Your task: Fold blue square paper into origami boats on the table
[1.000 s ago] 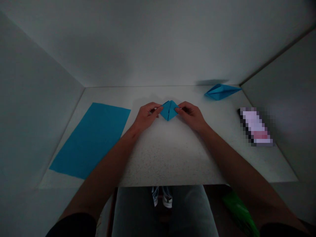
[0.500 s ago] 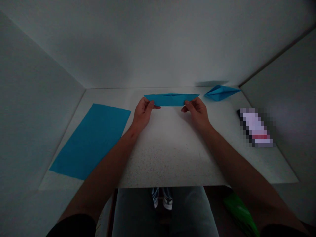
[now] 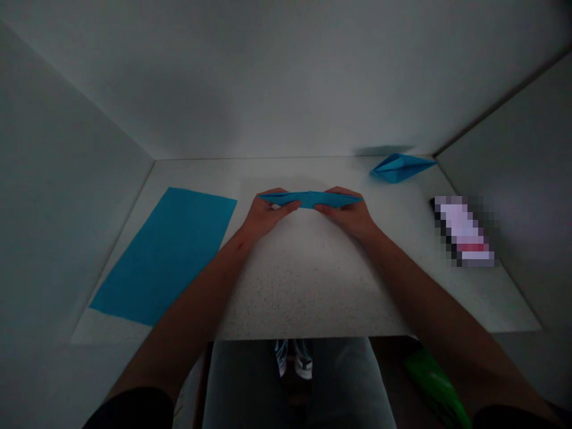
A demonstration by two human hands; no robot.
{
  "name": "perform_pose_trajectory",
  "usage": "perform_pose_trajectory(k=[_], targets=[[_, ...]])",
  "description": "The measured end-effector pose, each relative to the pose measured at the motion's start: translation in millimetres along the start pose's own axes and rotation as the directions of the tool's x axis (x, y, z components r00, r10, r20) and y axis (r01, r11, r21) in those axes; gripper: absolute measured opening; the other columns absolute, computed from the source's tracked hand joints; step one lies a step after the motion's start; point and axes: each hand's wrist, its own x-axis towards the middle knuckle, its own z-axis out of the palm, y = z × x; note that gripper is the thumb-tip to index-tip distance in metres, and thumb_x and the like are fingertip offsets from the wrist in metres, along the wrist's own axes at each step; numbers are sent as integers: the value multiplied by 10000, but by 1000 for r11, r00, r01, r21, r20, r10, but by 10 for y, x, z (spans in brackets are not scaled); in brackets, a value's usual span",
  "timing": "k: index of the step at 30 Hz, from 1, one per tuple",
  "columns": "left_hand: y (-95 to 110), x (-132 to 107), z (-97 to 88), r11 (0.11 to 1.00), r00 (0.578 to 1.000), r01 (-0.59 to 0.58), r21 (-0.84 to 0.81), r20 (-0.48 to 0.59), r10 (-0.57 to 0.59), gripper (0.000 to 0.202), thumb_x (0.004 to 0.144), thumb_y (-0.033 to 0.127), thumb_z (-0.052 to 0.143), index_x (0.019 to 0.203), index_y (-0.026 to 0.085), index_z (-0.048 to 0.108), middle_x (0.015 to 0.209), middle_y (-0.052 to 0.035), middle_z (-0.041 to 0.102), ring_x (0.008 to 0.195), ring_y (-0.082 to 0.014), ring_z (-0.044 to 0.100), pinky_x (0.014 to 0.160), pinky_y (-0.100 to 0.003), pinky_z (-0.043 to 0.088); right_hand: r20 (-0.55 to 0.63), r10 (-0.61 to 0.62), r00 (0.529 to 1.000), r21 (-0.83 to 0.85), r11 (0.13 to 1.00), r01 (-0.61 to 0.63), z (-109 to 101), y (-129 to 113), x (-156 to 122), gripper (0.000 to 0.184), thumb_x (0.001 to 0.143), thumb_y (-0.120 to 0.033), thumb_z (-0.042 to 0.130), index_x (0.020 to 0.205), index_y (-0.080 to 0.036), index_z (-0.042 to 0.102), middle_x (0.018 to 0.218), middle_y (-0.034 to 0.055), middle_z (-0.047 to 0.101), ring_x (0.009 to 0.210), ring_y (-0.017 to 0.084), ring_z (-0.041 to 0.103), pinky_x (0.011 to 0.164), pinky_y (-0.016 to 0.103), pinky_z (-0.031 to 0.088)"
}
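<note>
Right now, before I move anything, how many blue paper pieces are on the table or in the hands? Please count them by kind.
Flat blue paper sheet: 1
Folded blue paper strip, held by left hand and right hand: 1
Folded blue paper shape, lying at the far right: 1
Total: 3

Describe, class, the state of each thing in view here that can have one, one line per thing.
left hand: fingers pinching the strip's left end
right hand: fingers pinching the strip's right end
folded blue paper strip: long, narrow, held between both hands
blue paper sheet: flat, unfolded, lying on the table
folded blue paper boat shape: pointed, lying at the table's far right
pixelated flat object: lying on the table, state too blurred to tell
</note>
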Motion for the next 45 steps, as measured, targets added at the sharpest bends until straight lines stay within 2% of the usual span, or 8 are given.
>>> perform_pose_trajectory(k=[3,8,13,23,30,35,40,45], targets=[[-18,-1,3,999,999,40,-2,-38,-40,522,843,685,868,700,214,695,694,-1,661,665,-165,620,630,-299,497,37,36,999,-23,999,-35,-12,-22,-15,571,827,-729,868,688,-217,656,602,-44,518,584,123,472,572,289,407],[-74,13,-27,990,971,136,27,-203,-128,739,932,880,659,599,242,490,551,8,478,583,-174,569,564,-315,455,55,79,995,-75,994,-75,-26,61,-12,751,934,-911,601,690,-211,720,683,37,673,664,171,609,664,314,496],[-92,45,-4,993,973,88,-77,-206,-102,739,966,931,545,845,217,697,629,-15,627,601,-178,663,600,-309,559,-102,202,974,-88,973,-211,-43,157,-26,845,973,-965,449,601,-229,634,566,36,564,586,189,566,602,337,461],[-110,98,-13,972,967,32,-233,-239,-89,751,990,923,502,1032,210,731,856,-71,742,551,-154,663,447,-286,538,-69,10,998,-222,975,-26,-125,72,20,847,1009,-959,356,664,-237,632,676,43,648,678,200,614,685,351,500],[-85,103,-30,969,969,24,-244,-234,-83,765,1000,923,474,1046,213,754,828,-62,709,551,-157,660,423,-278,529,21,-53,998,-223,973,56,-103,-21,-5,788,1080,-858,375,1012,-213,823,696,13,630,689,187,620,703,328,513],[-81,119,-51,964,953,3,-266,-290,-83,765,990,929,489,1028,214,759,811,-63,706,593,-178,702,423,-271,538,30,-86,996,-100,991,89,-101,7,-27,581,1100,-726,534,1329,-254,786,800,4,742,623,150,621,622,300,526],[-101,137,-71,967,942,11,-253,-323,-95,795,1000,939,437,1042,221,779,779,-61,706,626,-194,722,445,-278,537,111,-108,988,-55,992,115,-156,26,-65,429,1007,-603,760,1262,-258,775,836,-2,795,546,115,632,538,264,534],[-114,148,-74,978,920,-33,-206,-388,-51,817,993,955,409,1011,239,800,887,-79,767,692,-193,719,547,-306,560,149,-69,986,-29,997,74,-175,8,-121,468,909,-543,879,1233,-232,751,777,-20,786,524,106,640,486,232,506]])
